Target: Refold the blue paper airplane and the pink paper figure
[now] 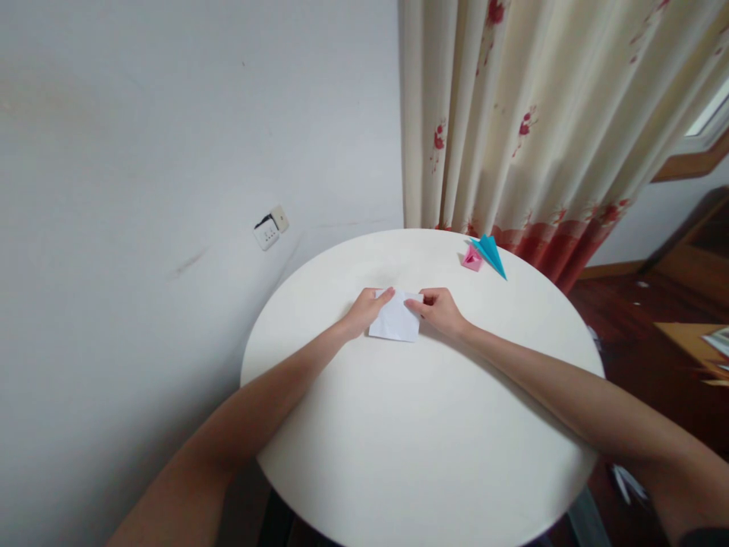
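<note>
A small white sheet of paper (395,322), roughly square, is held just over the round white table (421,425). My left hand (367,309) grips its upper left side, thumb on top and fingers behind. At the upper right corner my right hand (441,309) pinches the paper between thumb and curled fingers. The fingers beneath the sheet are partly hidden. Whether the paper has folds in it is hard to make out from here.
Toward the far right of the table lie a blue paper plane (492,255) and a pink folded paper piece (472,259), side by side. A flowered curtain (512,137) hangs behind the table's far edge. To the left is a white wall with a socket (266,234).
</note>
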A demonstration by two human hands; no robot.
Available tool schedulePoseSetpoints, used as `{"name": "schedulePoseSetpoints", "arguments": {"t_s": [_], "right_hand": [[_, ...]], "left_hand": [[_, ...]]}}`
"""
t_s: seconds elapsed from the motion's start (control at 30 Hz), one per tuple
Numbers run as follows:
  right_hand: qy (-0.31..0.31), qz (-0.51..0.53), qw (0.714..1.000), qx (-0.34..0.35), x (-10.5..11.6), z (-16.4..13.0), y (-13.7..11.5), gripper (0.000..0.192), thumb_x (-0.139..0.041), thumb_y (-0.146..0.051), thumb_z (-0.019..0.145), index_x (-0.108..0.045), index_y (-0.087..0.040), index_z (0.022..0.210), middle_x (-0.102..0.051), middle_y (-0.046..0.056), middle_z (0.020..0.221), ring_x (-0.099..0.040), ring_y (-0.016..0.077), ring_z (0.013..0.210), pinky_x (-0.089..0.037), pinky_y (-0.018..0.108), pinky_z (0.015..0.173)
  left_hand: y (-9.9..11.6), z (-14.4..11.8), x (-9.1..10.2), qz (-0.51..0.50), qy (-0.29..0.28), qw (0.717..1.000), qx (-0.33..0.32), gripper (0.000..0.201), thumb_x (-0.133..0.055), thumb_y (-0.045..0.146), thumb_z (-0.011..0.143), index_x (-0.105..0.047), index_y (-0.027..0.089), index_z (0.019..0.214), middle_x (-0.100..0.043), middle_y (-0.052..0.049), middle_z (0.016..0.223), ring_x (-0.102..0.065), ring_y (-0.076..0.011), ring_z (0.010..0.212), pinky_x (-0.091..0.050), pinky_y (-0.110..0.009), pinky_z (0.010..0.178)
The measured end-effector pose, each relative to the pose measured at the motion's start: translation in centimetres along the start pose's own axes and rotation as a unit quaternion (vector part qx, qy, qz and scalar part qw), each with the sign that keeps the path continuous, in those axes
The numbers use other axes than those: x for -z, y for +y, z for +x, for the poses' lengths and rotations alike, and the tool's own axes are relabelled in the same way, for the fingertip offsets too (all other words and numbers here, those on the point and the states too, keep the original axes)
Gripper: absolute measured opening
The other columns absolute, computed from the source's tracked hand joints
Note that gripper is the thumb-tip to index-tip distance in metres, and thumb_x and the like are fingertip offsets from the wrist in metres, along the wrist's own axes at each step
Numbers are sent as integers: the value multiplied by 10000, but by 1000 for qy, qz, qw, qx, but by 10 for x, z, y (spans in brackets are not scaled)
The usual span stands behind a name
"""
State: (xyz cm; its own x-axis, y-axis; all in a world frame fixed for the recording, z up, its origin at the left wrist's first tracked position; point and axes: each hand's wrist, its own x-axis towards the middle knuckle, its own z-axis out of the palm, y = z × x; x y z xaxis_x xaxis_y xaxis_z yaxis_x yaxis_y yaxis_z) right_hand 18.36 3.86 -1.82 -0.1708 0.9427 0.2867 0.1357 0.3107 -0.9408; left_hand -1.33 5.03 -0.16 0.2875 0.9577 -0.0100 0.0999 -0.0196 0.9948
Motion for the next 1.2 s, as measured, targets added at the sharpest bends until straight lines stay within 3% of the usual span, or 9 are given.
{"name": "schedulePoseSetpoints", "arguments": {"t_s": [0.2,0.43,0.57,0.67,0.9,1.07,1.2], "right_hand": [[17,42,999,-10,0,4,1,502,-731,-587,673,-468,-193,505,-376,-52,494,-289,83,508,-192,260,483],[59,101,992,-49,3,8,12,513,-765,-619,657,-539,-173,542,-477,-26,510,-355,91,506,-249,256,484],[-8,142,984,-102,-1,3,9,501,-794,-596,641,-688,-112,716,-653,52,677,-499,124,585,-368,266,547],[-44,148,980,-123,-3,0,7,488,-830,-536,610,-725,-94,786,-701,77,751,-550,141,626,-412,277,585],[72,141,982,-99,1,9,18,446,-817,-524,599,-705,-109,713,-692,68,702,-563,156,614,-421,285,569],[115,139,979,-100,2,9,13,454,-796,-549,611,-697,-119,718,-684,69,700,-556,160,611,-406,284,545],[59,111,985,-117,1,4,6,428,-819,-477,609,-707,-112,801,-693,67,714,-516,134,574,-371,265,509]], "left_hand": [[0,4,2,-73,6,997,13,734,-601,840,691,-684,114,760,-724,-125,735,-691,-243,713,-503,-310,636],[3,-1,5,-7,-34,999,18,579,-830,610,623,-733,89,857,-752,-134,839,-687,-239,770,-486,-302,679],[-1,1,5,-24,-43,999,23,590,-802,622,658,-737,87,896,-755,-134,850,-691,-244,787,-490,-303,686],[-3,2,4,-29,-52,998,22,611,-792,635,668,-731,86,928,-755,-131,857,-692,-242,790,-494,-302,685],[0,-2,6,7,-81,996,43,593,-833,576,667,-716,108,1012,-760,-157,952,-717,-200,749,-502,-252,640],[1,-1,8,12,-48,998,47,580,-861,559,629,-734,95,953,-765,-172,915,-721,-198,740,-522,-258,670],[0,2,8,-1,-1,1000,25,564,-879,539,594,-737,89,904,-764,-169,903,-722,-217,750,-522,-268,667]]}}
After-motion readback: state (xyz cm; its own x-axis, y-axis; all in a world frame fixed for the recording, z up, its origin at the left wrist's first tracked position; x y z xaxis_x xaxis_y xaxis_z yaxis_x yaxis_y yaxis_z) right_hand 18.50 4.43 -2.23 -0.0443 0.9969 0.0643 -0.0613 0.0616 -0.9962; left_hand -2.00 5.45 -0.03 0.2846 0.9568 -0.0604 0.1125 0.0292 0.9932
